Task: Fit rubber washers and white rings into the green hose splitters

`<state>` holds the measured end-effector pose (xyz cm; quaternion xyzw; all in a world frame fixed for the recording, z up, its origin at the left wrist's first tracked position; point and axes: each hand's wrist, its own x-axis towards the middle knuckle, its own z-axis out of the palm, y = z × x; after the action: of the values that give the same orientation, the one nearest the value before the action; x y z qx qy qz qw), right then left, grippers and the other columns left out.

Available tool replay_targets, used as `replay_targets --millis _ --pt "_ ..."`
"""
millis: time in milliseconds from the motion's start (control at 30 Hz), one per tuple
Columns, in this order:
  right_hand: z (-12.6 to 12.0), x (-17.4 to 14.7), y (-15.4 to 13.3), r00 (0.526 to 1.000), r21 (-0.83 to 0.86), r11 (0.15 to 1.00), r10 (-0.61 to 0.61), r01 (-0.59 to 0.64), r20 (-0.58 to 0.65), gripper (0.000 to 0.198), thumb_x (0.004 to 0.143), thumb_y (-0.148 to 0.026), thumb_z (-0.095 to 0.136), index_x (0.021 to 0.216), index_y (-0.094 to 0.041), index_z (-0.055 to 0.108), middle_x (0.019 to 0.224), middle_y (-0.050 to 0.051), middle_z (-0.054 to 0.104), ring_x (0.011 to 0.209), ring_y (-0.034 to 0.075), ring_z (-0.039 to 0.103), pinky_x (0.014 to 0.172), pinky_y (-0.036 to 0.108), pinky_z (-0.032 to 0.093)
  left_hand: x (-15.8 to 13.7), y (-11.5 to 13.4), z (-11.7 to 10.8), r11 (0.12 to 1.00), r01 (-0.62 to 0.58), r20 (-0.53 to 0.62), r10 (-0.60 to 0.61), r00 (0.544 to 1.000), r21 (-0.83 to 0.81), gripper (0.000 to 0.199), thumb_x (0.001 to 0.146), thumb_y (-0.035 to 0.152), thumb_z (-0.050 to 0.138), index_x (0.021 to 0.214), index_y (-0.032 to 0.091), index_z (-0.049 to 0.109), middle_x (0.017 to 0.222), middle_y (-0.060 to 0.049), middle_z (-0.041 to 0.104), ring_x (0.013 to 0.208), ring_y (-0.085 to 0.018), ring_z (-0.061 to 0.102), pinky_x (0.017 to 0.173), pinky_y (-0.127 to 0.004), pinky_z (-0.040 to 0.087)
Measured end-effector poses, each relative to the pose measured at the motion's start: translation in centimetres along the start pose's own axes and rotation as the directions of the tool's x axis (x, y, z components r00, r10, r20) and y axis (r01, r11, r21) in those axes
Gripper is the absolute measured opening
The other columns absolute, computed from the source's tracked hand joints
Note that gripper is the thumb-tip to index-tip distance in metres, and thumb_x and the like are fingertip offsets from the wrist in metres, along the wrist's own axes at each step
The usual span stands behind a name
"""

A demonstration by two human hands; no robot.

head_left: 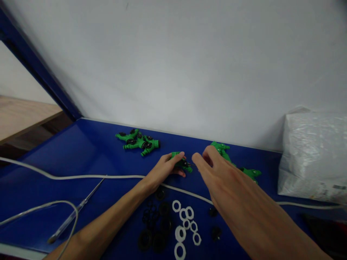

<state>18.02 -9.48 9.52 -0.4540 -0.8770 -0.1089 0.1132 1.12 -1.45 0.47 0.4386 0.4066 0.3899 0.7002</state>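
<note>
In the head view my left hand grips a green Y-shaped hose connector with black parts, thumb on top. My right hand is closed just to the right of it. From its fingers a thin metal shaft points at the connector's black part; the rest of that tool is hidden in the hand. Below the hands lie several white plastic rings and several black rings. Behind my right hand are green connector bodies, partly covered by the hand and forearm.
More green connectors with black parts lie at the back left. A screwdriver with a clear handle rests at the left. A white cable crosses the blue table, passing under my forearms. A plastic-wrapped package stands at the right by the wall.
</note>
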Motion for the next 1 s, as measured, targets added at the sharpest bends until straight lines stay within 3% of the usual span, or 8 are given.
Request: replay_targets --millis 267,533,700,833,1000 --pt "0.1 1.0 -0.1 0.998 -0.1 0.993 0.056 -0.057 -0.016 0.022 0.094 -0.014 0.046 0.105 -0.019 0.064 0.099 0.012 0.065 0.075 0.023 0.068 0.063 0.035 0.057 0.5 -0.5 -0.2 0.999 0.017 0.029 -0.016 0.999 -0.035 0.04 0.085 0.051 0.068 0.095 0.012 0.067 0.089 -0.008 0.068 0.069 -0.017 0.065 0.071 -0.031 0.054" --pt "-0.1 0.5 -0.2 0.999 -0.012 0.999 0.048 -0.048 0.015 0.047 0.086 -0.004 0.043 0.126 -0.023 0.057 0.108 0.011 0.063 0.079 0.021 0.066 0.059 0.03 0.055 -0.1 0.0 0.0 1.0 0.001 -0.016 -0.001 1.0 0.01 0.04 0.087 0.05 0.065 0.095 0.011 0.067 0.087 -0.007 0.068 0.064 -0.014 0.063 0.075 -0.031 0.054" --pt "-0.3 1.1 -0.6 0.998 -0.069 0.997 0.045 -0.042 0.05 0.042 0.082 -0.002 0.043 0.118 -0.017 0.058 0.108 0.014 0.062 0.075 0.02 0.064 0.059 0.03 0.053 -0.1 0.0 0.0 1.0 -0.017 0.01 0.017 1.0 0.012 0.041 0.087 0.05 0.064 0.096 0.01 0.067 0.087 -0.007 0.067 0.064 -0.015 0.062 0.075 -0.033 0.053" --pt "0.1 1.2 -0.2 0.997 -0.06 0.996 0.073 -0.072 0.005 0.034 0.087 -0.009 0.044 0.115 -0.02 0.059 0.103 0.012 0.063 0.071 0.02 0.064 0.057 0.03 0.052 0.2 -0.2 0.0 1.0 -0.005 0.016 0.005 1.0 -0.016 0.039 0.087 0.049 0.065 0.095 0.011 0.066 0.086 -0.007 0.067 0.067 -0.016 0.063 0.073 -0.032 0.054" --pt "0.1 0.3 0.1 0.999 0.003 1.0 0.018 -0.018 0.041 0.054 0.079 -0.006 0.045 0.13 -0.022 0.052 0.113 0.012 0.062 0.078 0.021 0.065 0.057 0.03 0.053 0.1 0.0 -0.2 0.996 0.021 0.006 -0.02 1.0 -0.089 0.032 0.089 0.042 0.061 0.091 0.011 0.067 0.084 -0.006 0.068 0.071 -0.018 0.065 0.076 -0.032 0.055"
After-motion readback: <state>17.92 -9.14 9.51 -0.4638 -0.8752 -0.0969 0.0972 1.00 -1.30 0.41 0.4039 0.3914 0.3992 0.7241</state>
